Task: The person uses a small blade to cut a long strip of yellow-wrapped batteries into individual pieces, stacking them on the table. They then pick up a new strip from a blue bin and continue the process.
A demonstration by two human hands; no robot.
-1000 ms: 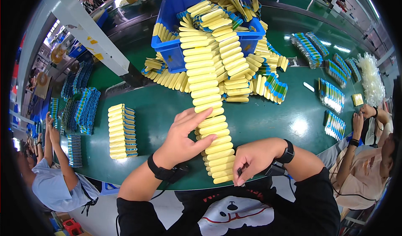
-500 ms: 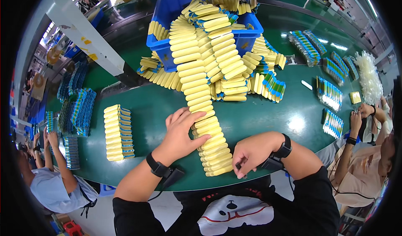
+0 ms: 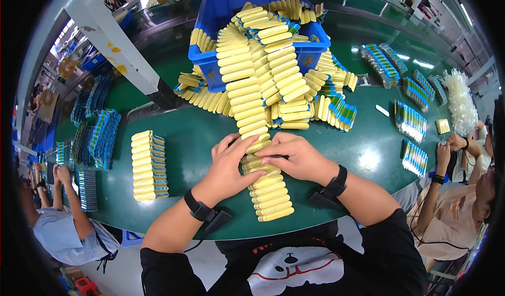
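Observation:
A long strip of joined yellow, round-ended sachets point(image 3: 248, 106) runs down from a heap to the near table edge, its near end folded into layers. My left hand point(image 3: 226, 164) holds the strip from its left side, index finger and thumb spread over the sachets. Across from it, my right hand point(image 3: 297, 158) is closed with a small dark tool point(image 3: 279, 156) pinched in its fingers. Its fingertips touch the strip close to my left index finger. Most of the tool is hidden, so its kind cannot be made out.
A blue bin point(image 3: 210, 64) overflows with strips behind my hands. To the left stands a folded yellow stack point(image 3: 144, 164). Bundles of blue-green sachets point(image 3: 410, 120), a white piece point(image 3: 382, 110) and clear plastic pieces point(image 3: 463, 99) lie at right. Co-workers sit on both sides; a metal post point(image 3: 113, 46) rises at left.
My right hand has moved left and away from me, from beside the strip's near end onto the strip by my left hand. The left hand has stayed on the strip.

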